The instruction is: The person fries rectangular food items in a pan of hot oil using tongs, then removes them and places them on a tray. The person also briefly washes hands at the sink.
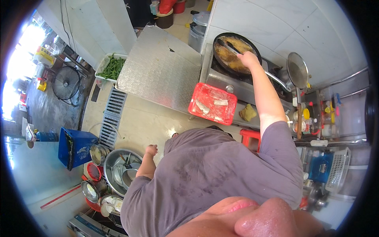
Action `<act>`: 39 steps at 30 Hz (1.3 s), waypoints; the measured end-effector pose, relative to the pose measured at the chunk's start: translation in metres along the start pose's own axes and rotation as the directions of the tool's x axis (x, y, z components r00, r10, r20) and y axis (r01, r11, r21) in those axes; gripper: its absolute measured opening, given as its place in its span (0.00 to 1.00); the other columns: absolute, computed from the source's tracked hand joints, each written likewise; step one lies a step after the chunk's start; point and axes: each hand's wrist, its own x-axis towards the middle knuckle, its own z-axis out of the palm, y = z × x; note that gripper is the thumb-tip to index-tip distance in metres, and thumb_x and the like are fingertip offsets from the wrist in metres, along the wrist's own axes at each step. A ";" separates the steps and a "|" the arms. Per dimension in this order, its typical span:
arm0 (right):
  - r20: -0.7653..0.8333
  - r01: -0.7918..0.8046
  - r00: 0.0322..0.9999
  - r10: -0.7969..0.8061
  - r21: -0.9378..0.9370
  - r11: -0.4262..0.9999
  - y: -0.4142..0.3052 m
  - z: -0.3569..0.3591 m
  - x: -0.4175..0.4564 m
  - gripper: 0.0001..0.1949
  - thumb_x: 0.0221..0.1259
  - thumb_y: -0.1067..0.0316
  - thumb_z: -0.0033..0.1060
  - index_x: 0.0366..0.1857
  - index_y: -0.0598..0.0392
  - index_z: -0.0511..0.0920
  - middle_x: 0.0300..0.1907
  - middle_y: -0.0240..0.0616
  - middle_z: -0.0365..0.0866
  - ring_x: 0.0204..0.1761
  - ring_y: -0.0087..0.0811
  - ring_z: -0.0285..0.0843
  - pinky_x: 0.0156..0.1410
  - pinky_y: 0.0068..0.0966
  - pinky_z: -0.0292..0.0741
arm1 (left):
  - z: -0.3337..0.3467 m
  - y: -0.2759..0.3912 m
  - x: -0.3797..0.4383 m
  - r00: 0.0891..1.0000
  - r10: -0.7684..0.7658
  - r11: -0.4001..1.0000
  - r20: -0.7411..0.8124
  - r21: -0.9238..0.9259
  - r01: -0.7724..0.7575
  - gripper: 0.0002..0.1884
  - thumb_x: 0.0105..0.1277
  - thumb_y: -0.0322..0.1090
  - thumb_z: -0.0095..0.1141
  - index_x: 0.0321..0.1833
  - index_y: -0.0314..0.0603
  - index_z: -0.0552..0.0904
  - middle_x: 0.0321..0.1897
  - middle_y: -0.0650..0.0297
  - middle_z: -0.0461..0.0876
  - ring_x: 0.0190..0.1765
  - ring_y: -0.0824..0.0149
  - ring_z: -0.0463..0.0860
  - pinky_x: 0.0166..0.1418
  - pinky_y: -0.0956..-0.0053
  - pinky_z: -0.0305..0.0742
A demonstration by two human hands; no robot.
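My right hand (249, 60) grips metal tongs with dark tips (229, 46) over a black frying pan (257, 51) on the stove. The tongs' tips reach into the pan, where golden-brown pieces of food (243, 45) fry in bubbling oil. At my other side, my left hand (151, 150) hangs low with its fingers loosely bent and nothing visible in it. A red plastic basket (207, 117) dusted with white powder stands before me, below the stove knob. Two coated pieces of food (221, 102) lie apart in it.
A metal-topped table (160, 68) adjoins the stove (219, 79). The pan's long handle (278, 80) points right, towards a strainer (297, 69). A yellow sponge-like piece (248, 112) lies near my forearm. Left are a floor grate (111, 109), a blue bin (77, 146) and a metal basin (111, 154).
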 end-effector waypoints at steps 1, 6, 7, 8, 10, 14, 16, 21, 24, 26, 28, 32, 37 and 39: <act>-0.009 0.004 1.000 -0.004 -0.015 1.000 -0.002 0.001 0.004 0.26 0.64 0.45 0.52 0.45 0.63 0.81 0.51 0.53 0.80 0.54 0.49 0.77 0.59 0.39 0.72 | -0.001 0.001 0.000 1.000 0.001 1.000 -0.005 0.015 -0.001 0.15 0.61 0.37 0.53 0.47 0.35 0.76 0.26 0.58 0.80 0.19 0.66 0.73 0.20 0.70 0.65; -0.048 0.039 0.998 -0.041 -0.055 0.998 -0.007 0.001 0.008 0.25 0.65 0.46 0.51 0.43 0.63 0.82 0.45 0.55 0.81 0.50 0.50 0.79 0.56 0.40 0.73 | -0.003 -0.011 -0.008 1.000 -0.016 1.000 -0.022 -0.003 0.016 0.16 0.61 0.37 0.54 0.48 0.35 0.75 0.25 0.58 0.78 0.18 0.66 0.73 0.19 0.69 0.65; -0.025 0.040 0.999 -0.041 -0.066 0.997 -0.005 0.002 0.008 0.25 0.64 0.46 0.51 0.44 0.62 0.81 0.48 0.54 0.81 0.52 0.49 0.78 0.57 0.39 0.73 | -0.004 -0.015 -0.010 0.999 -0.024 1.000 -0.021 -0.002 0.024 0.15 0.61 0.37 0.54 0.47 0.35 0.75 0.24 0.58 0.78 0.18 0.66 0.73 0.19 0.69 0.65; -0.002 0.040 0.999 -0.041 -0.078 0.996 -0.003 0.002 0.009 0.25 0.64 0.46 0.52 0.46 0.61 0.81 0.50 0.52 0.80 0.54 0.48 0.77 0.59 0.39 0.72 | -0.006 -0.018 -0.012 0.999 -0.033 0.999 -0.014 0.006 0.033 0.15 0.61 0.37 0.53 0.47 0.35 0.75 0.24 0.59 0.78 0.18 0.66 0.72 0.19 0.69 0.64; 0.033 0.061 0.998 -0.059 -0.080 0.995 -0.004 -0.001 0.003 0.24 0.64 0.46 0.52 0.49 0.58 0.80 0.54 0.50 0.79 0.57 0.46 0.76 0.61 0.39 0.71 | -0.009 -0.028 -0.014 0.999 -0.051 0.999 -0.004 0.016 0.051 0.14 0.61 0.37 0.53 0.47 0.36 0.75 0.24 0.59 0.78 0.18 0.66 0.72 0.19 0.70 0.64; 0.011 0.134 0.991 -0.134 -0.077 0.988 0.006 -0.002 -0.018 0.23 0.65 0.46 0.50 0.53 0.54 0.78 0.55 0.47 0.78 0.58 0.44 0.75 0.62 0.37 0.71 | -0.014 -0.037 -0.019 0.998 -0.069 0.997 0.008 0.032 0.068 0.13 0.61 0.36 0.53 0.46 0.37 0.74 0.23 0.59 0.77 0.18 0.67 0.71 0.18 0.70 0.62; -0.018 0.160 0.987 -0.162 -0.086 0.983 0.013 -0.001 -0.024 0.23 0.65 0.47 0.50 0.54 0.53 0.78 0.56 0.46 0.78 0.58 0.43 0.75 0.62 0.37 0.71 | -0.016 -0.034 -0.022 0.998 -0.068 0.997 0.007 0.040 0.068 0.13 0.61 0.36 0.53 0.45 0.38 0.74 0.23 0.60 0.76 0.17 0.67 0.71 0.18 0.71 0.61; 0.007 0.160 0.987 -0.160 -0.081 0.984 0.022 -0.008 -0.042 0.23 0.64 0.47 0.51 0.55 0.52 0.77 0.55 0.45 0.78 0.58 0.43 0.75 0.62 0.36 0.70 | -0.013 -0.015 -0.029 0.999 -0.051 0.998 -0.010 0.037 0.051 0.11 0.61 0.35 0.53 0.44 0.39 0.74 0.22 0.61 0.75 0.17 0.68 0.70 0.17 0.71 0.60; -0.056 0.162 0.985 -0.165 -0.067 0.985 0.035 -0.003 -0.044 0.22 0.63 0.48 0.52 0.52 0.52 0.79 0.53 0.46 0.79 0.56 0.44 0.76 0.61 0.37 0.72 | -0.005 0.003 -0.034 0.999 -0.035 0.999 -0.011 0.039 0.035 0.11 0.61 0.35 0.52 0.44 0.40 0.73 0.22 0.61 0.75 0.17 0.68 0.69 0.17 0.72 0.58; -0.025 0.141 0.989 -0.144 -0.089 0.986 0.039 -0.006 -0.049 0.21 0.63 0.48 0.53 0.49 0.53 0.80 0.51 0.46 0.80 0.55 0.44 0.77 0.59 0.37 0.72 | 0.001 0.013 -0.038 1.000 -0.026 0.999 -0.013 0.043 0.026 0.10 0.61 0.35 0.52 0.43 0.41 0.73 0.21 0.61 0.74 0.16 0.69 0.69 0.17 0.72 0.58; -0.004 0.119 0.993 -0.120 -0.101 0.988 0.043 -0.014 -0.054 0.21 0.62 0.49 0.53 0.49 0.53 0.81 0.51 0.47 0.80 0.54 0.45 0.77 0.59 0.37 0.73 | 0.006 0.021 -0.041 1.000 -0.017 0.998 -0.009 0.061 0.017 0.10 0.61 0.35 0.52 0.43 0.41 0.73 0.21 0.62 0.74 0.16 0.69 0.68 0.17 0.72 0.57; -0.052 0.119 0.991 -0.123 -0.072 0.990 0.047 -0.033 -0.066 0.20 0.62 0.50 0.52 0.50 0.52 0.80 0.50 0.47 0.81 0.54 0.45 0.77 0.58 0.38 0.73 | 0.012 0.026 -0.042 1.000 0.021 0.988 -0.006 0.151 -0.019 0.09 0.61 0.35 0.52 0.43 0.42 0.73 0.21 0.62 0.73 0.17 0.68 0.68 0.17 0.71 0.57; -0.041 0.256 0.965 -0.258 -0.056 0.965 0.030 -0.030 -0.067 0.19 0.63 0.50 0.51 0.46 0.52 0.81 0.45 0.48 0.82 0.49 0.47 0.79 0.55 0.40 0.74 | -0.030 -0.025 -0.001 0.909 0.279 0.807 0.311 0.437 -0.397 0.11 0.63 0.38 0.51 0.45 0.42 0.74 0.23 0.62 0.75 0.19 0.67 0.70 0.18 0.69 0.59; 0.016 0.245 0.970 -0.244 -0.089 0.965 0.024 -0.018 -0.070 0.19 0.64 0.51 0.49 0.44 0.57 0.82 0.47 0.48 0.82 0.51 0.46 0.79 0.57 0.39 0.74 | -0.026 -0.022 0.004 0.922 0.271 0.798 0.276 0.471 -0.376 0.12 0.63 0.39 0.51 0.45 0.42 0.75 0.24 0.62 0.76 0.19 0.67 0.71 0.19 0.69 0.60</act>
